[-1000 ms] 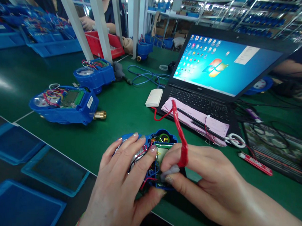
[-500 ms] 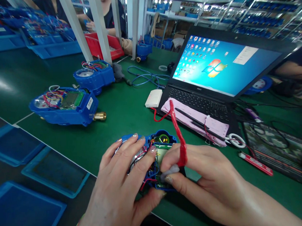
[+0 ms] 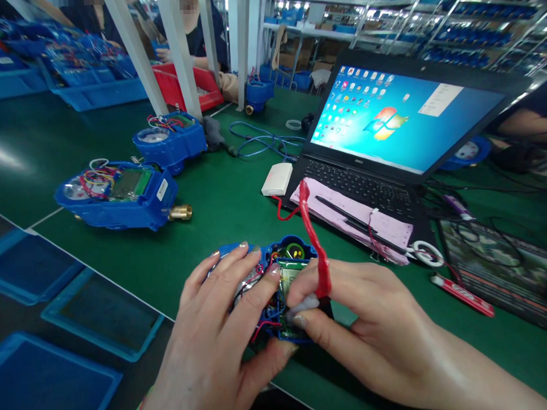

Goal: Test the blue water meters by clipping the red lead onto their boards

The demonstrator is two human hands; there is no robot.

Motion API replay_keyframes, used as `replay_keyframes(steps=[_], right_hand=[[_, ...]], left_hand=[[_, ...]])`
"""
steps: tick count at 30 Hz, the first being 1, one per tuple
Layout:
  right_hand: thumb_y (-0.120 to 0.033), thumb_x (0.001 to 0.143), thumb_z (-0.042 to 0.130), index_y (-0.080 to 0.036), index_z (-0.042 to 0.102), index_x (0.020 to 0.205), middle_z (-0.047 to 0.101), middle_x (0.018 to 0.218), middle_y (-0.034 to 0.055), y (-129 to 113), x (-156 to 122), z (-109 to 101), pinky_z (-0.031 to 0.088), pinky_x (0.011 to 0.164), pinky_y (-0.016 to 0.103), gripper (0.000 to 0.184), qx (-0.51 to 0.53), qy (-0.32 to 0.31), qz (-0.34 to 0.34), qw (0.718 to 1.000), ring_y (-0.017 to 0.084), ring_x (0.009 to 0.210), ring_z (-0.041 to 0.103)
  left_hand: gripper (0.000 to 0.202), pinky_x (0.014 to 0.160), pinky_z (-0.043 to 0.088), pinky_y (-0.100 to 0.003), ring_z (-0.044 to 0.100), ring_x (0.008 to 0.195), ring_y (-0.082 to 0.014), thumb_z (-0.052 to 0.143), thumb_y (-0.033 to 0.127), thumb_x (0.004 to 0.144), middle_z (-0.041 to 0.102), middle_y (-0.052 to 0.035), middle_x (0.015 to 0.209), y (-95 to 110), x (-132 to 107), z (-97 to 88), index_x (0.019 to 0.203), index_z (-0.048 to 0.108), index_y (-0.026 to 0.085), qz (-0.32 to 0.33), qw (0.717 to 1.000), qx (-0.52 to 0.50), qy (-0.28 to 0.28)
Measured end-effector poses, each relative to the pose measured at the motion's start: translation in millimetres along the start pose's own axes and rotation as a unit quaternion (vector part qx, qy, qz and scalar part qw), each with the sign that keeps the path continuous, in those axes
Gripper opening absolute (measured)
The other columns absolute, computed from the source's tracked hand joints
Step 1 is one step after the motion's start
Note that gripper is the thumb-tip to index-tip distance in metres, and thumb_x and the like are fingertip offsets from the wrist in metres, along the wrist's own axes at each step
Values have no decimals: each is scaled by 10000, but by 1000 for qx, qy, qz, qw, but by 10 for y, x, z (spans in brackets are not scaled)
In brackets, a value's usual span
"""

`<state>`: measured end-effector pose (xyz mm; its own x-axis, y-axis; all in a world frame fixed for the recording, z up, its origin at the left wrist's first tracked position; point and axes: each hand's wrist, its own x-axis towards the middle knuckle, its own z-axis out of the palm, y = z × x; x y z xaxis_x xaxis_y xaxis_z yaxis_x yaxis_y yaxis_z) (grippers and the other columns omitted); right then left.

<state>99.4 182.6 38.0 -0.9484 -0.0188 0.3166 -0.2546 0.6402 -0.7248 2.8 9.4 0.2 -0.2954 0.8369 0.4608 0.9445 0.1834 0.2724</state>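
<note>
My left hand (image 3: 224, 322) is wrapped over a blue water meter (image 3: 282, 242) with its cover off, fingers across the round dial end and thumb along the near side. Thin red, blue and black wires and a green circuit board (image 3: 296, 265) with a display show inside the housing. My right hand (image 3: 373, 321) pinches a grey probe (image 3: 310, 301) between thumb and index finger, low over the board. From this probe a thick red cable (image 3: 318, 251) rises and bends back. My fingers hide the probe's tip, so whether it touches the board cannot be made out.
Two more open blue meters (image 3: 119, 202) stand at the left. A laptop (image 3: 362, 160) with pink papers (image 3: 351, 217) is behind, beside a white box (image 3: 276, 179). A red marker (image 3: 463, 296) lies right. Blue trays (image 3: 101, 315) sit below the table edge. Co-workers sit across the table.
My right hand, the probe and the red cable have shifted slightly left. My left hand keeps its hold on the meter. Across the table, a co-worker's arm has moved.
</note>
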Motion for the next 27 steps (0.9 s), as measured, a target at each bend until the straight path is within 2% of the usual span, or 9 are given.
replay_keyframes(steps=[9,12,16,18,22,27], right_hand=[[-54,840,524,-160,541,857,588,772,-17,1,-2,-10,426,669,177,108,14,-11,1,1000,87,697,551],[-105,853,554,-161,573,844,607,755,-12,21,-28,-38,445,646,178,60,47,29,21,998,92,678,566],[-220,849,609,-195,623,851,634,728,-13,48,-85,-126,480,572,179,29,93,110,93,985,107,623,586],[-233,823,639,-200,639,845,644,725,-7,57,-106,-152,490,559,187,40,111,123,112,980,116,613,594],[-280,784,680,-166,646,800,640,673,21,81,-104,-140,471,501,203,121,178,113,146,966,131,570,581],[-418,751,731,-144,641,769,619,652,25,122,-71,-109,460,513,198,290,277,110,160,941,111,561,550]], left_hand=[[438,1101,217,-429,319,1310,-241,562,289,868,409,-92,1361,-13,-10,-8,1266,441,154,-1,1000,-2,-9],[430,1100,219,-432,316,1313,-236,541,311,887,403,-88,1370,-11,-4,-10,1275,428,163,-3,1000,2,-4],[435,1104,217,-440,308,1320,-236,541,333,894,390,-84,1387,-10,-11,-12,1280,424,172,-4,1000,10,-13],[437,1107,212,-440,301,1324,-237,545,337,892,389,-84,1388,-10,-24,-16,1278,427,171,-3,1000,14,-13],[450,1111,206,-442,299,1325,-236,549,354,887,384,-81,1395,-4,-48,-19,1282,421,182,0,1000,19,-12],[458,1097,258,-471,328,1309,-252,544,375,884,395,-75,1390,-10,-46,-18,1294,414,215,-7,1000,18,-8]])
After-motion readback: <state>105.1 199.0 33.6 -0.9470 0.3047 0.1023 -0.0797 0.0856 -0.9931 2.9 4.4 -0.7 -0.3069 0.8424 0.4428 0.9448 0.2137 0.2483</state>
